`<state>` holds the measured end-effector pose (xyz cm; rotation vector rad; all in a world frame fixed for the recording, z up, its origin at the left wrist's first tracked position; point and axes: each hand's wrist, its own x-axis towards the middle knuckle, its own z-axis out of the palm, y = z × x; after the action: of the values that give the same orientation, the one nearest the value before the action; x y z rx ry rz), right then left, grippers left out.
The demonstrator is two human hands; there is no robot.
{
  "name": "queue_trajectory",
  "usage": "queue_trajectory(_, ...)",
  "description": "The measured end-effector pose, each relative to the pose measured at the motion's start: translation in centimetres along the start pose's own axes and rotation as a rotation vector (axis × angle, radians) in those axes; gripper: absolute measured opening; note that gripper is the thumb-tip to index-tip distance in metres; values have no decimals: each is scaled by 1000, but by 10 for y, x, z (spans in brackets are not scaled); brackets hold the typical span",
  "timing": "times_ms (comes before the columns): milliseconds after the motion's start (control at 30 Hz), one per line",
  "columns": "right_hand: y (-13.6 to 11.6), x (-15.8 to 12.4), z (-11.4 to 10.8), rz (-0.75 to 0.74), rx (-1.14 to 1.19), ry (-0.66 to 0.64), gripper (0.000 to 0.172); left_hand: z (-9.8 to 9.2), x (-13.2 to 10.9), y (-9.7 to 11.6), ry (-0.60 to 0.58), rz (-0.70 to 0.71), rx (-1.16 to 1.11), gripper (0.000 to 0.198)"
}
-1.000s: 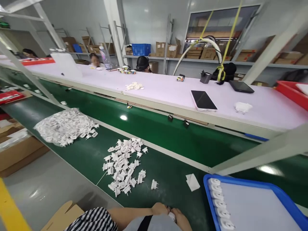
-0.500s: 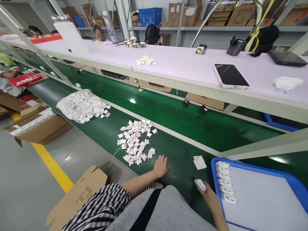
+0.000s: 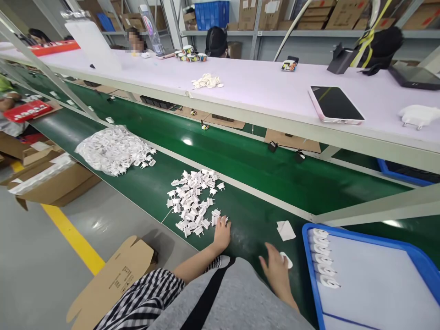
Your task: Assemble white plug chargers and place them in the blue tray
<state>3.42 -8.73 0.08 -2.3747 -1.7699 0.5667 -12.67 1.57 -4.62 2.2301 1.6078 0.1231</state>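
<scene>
My left hand [image 3: 222, 236] is at the right edge of a pile of white two-pin plug pieces [image 3: 192, 201] on the green belt. Its fingers are bent around a white plug piece [image 3: 225, 219], partly hidden by them. To the right, my right hand [image 3: 277, 271] hovers over the belt with thumb and fingers apart, holding nothing. A rounded white part [image 3: 286, 260] lies just beside its fingers, partly covered by the hand. Above it on the belt is a square white paper [image 3: 285, 230].
A blue-rimmed tray [image 3: 311, 256] at right bears a column of white plug parts [image 3: 323, 259]. A clear bag of plug pieces [image 3: 112, 149] lies farther left. Over the belt runs a shelf [image 3: 250, 91] with a phone [image 3: 336, 104]. Cardboard boxes [image 3: 55, 181] stand on the floor.
My right hand has let go of the rounded white part, which now lies on the belt, and moved left with fingers spread. My left hand has shifted slightly left to the pile's edge.
</scene>
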Motion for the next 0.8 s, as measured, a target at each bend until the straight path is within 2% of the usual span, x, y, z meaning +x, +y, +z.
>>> queue_trajectory(67,-15,0,14,-14,-74,-107,37,2,0,-2,-98,164,-3,36)
queue_trajectory(133,-19,2,26,-21,-110,-115,36,3,2,-2,-177,295,-13,34)
queue_trajectory(200,-14,5,31,-63,-103,-20,34,3,3,0,-213,347,-20,32)
queue_trajectory(300,4,9,26,-93,-85,243,31,5,5,5,-220,339,-45,30)
queue_trajectory(367,17,8,19,-27,-113,398,30,8,4,7,-220,341,-73,31)
queue_trajectory(433,28,4,15,89,-138,452,31,12,2,7,-230,382,-100,32)
queue_trajectory(500,39,0,15,247,-105,371,33,16,0,5,-248,439,-118,32)
queue_trajectory(600,58,-4,24,486,78,75,42,20,2,0,-292,499,-121,32)
queue_trajectory(667,68,-4,34,563,218,-68,46,21,6,-2,-318,525,-113,31)
queue_trajectory(733,73,-3,45,591,306,-80,49,21,11,-3,-337,546,-107,29)
queue_trajectory(800,74,-1,56,600,322,-16,51,21,16,-4,-355,562,-103,26)
